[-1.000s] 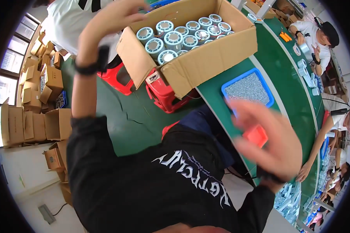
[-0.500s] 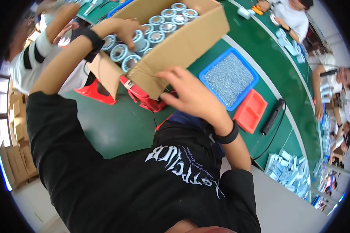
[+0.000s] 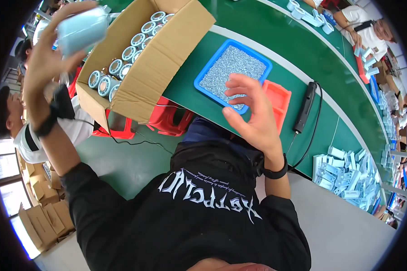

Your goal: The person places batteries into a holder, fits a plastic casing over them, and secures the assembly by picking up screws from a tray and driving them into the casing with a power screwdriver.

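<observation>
A light blue cylinder-shaped plastic part [image 3: 80,30] is raised at the upper left, gripped by the fingers of my left hand [image 3: 45,63]. Just beside it stands a tall open cardboard box [image 3: 165,61] packed with similar round parts [image 3: 137,39], their ringed ends facing up. My right hand [image 3: 257,119] is empty, its fingers spread and curved, over the near edge of a blue tray [image 3: 201,74]. Small silvery pieces [image 3: 233,67], too small to name surely, fill that tray. My right fingers partly hide it.
Right of the tray lie a red divided tray [image 3: 280,101] and a black corded electric screwdriver [image 3: 306,108]. Light blue plastic parts [image 3: 348,174] are heaped farther right. Red stools [image 3: 169,118] stand below the box. Other people sit at left and across the curved green table [image 3: 267,27].
My left hand has lifted the cylindrical part out of the box, up and left. My right hand has left the box's corner and moved right, toward the blue tray. The view has shifted.
</observation>
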`<control>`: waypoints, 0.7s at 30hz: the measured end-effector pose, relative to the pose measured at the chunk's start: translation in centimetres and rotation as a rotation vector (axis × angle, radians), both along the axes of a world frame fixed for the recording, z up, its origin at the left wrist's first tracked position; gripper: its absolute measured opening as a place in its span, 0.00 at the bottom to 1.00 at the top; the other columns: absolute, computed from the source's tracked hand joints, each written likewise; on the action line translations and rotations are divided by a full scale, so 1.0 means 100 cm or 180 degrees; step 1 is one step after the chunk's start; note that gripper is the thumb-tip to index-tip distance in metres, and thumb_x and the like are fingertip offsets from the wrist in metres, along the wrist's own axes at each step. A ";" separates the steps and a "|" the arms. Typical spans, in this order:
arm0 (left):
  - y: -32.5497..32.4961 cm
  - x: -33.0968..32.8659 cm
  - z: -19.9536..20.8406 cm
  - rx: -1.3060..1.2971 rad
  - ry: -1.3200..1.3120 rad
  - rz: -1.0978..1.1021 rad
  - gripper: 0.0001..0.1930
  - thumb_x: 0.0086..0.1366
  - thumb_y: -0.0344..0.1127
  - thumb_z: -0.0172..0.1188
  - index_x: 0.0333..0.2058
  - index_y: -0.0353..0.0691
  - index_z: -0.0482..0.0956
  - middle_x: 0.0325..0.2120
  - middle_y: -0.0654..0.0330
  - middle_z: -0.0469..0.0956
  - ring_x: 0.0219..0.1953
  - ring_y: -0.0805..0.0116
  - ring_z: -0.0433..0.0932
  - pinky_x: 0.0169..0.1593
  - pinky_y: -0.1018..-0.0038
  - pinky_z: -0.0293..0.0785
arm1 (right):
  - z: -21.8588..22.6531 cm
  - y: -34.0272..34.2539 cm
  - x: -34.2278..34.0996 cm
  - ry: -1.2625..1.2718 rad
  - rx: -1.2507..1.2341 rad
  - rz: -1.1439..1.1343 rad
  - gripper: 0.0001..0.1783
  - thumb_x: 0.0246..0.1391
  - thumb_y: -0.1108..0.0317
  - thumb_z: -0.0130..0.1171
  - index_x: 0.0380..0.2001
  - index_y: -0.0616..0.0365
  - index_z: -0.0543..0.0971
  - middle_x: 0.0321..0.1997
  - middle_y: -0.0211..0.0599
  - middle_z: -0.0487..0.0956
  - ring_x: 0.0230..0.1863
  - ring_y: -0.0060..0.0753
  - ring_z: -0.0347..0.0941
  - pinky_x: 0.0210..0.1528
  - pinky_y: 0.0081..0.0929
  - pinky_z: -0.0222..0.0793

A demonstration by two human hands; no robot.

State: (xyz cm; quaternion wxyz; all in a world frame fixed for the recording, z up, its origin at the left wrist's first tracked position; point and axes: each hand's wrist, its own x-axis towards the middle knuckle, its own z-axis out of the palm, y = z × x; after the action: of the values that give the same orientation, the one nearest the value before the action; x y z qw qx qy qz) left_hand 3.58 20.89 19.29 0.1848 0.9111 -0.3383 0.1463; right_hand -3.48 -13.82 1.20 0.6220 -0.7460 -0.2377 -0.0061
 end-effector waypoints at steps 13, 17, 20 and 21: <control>-0.256 -0.054 -0.207 -0.5397 0.4001 -0.1051 0.39 0.50 0.47 0.68 0.56 0.33 0.64 0.49 0.55 0.73 0.53 0.65 0.72 0.55 0.71 0.67 | -0.054 -0.080 -0.049 0.0249 0.1700 -0.1872 0.45 0.35 0.65 0.75 0.56 0.58 0.62 0.57 0.47 0.70 0.55 0.38 0.70 0.58 0.39 0.66; -0.238 -0.006 -0.203 -0.4389 0.4042 -0.1080 0.30 0.59 0.46 0.62 0.56 0.37 0.65 0.49 0.54 0.72 0.51 0.65 0.73 0.51 0.70 0.70 | -0.053 -0.135 -0.036 -0.0031 0.0539 -0.2997 0.33 0.46 0.69 0.66 0.55 0.60 0.65 0.56 0.45 0.68 0.55 0.38 0.69 0.53 0.33 0.69; -0.263 -0.013 -0.220 -0.3470 0.3658 -0.0798 0.24 0.63 0.47 0.57 0.54 0.43 0.67 0.46 0.52 0.74 0.47 0.62 0.75 0.47 0.69 0.72 | -0.042 -0.149 -0.006 -0.0242 -0.2151 -0.2899 0.33 0.43 0.73 0.65 0.54 0.60 0.65 0.53 0.47 0.69 0.54 0.44 0.68 0.54 0.32 0.67; -0.269 -0.016 -0.228 -0.3028 0.3430 -0.0654 0.22 0.65 0.47 0.55 0.54 0.46 0.69 0.44 0.51 0.74 0.45 0.61 0.76 0.45 0.69 0.73 | -0.046 -0.147 0.004 -0.0228 -0.2156 -0.2898 0.33 0.43 0.73 0.65 0.54 0.60 0.65 0.53 0.47 0.69 0.54 0.44 0.68 0.54 0.32 0.67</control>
State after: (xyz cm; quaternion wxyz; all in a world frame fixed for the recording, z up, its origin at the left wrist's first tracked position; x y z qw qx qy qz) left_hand 1.97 -5.98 -3.48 0.7148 0.6413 -0.1839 -0.2096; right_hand -3.06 -28.52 -3.38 0.2742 -0.9304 0.0982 -0.2224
